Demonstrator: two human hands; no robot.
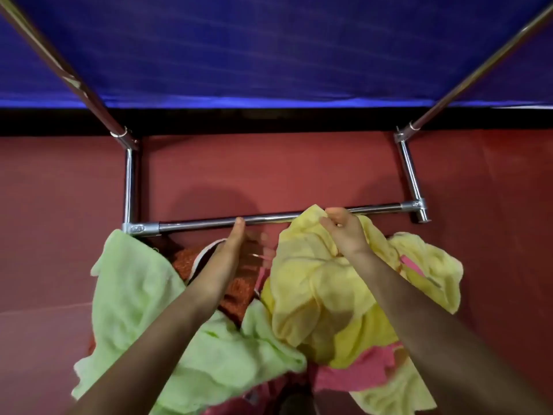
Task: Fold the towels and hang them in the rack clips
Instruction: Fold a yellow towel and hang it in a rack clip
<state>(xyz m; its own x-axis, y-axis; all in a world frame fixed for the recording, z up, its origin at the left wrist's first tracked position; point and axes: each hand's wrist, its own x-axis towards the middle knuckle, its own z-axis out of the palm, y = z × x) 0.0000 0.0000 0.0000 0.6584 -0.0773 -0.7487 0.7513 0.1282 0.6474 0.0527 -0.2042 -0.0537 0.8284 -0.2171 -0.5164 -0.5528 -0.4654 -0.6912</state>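
Head view. Chrome rack bar (pixel 269 218) crosses mid-frame above the red floor (pixel 299 169). Right hand (pixel 344 232), centre-right, has its grip pinched on the yellow towel (pixel 317 283), whose top edge touches the bar. Left hand (pixel 236 241), centre, is motion-blurred with fingers spread, thumb touching the bar. A green towel (pixel 131 295) hangs lower left.
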